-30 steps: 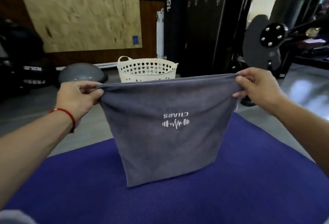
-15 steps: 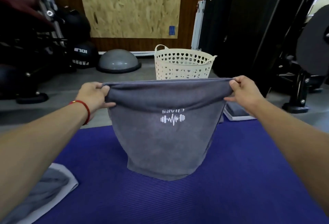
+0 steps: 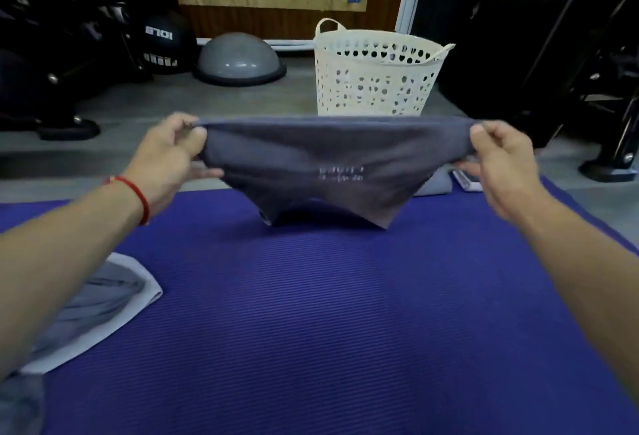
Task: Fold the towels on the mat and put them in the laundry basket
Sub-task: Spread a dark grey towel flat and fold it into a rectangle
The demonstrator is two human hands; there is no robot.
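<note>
We hold the dark grey towel (image 3: 311, 165) stretched across the middle of the frame, above the far end of the blue mat (image 3: 328, 313). Our left hand (image 3: 169, 161) pinches its top left corner, our right hand (image 3: 498, 161) pinches the top right, thumbs over the edge. The cloth sags between them and its lower corners droop to the mat, so we judge it light, soft and limp, easy to crease and unlikely to slip. Corners and the top hem look like the best holds. The white laundry basket (image 3: 377, 89) stands just beyond, upper centre. Another grey towel (image 3: 93, 303) lies at lower left.
</note>
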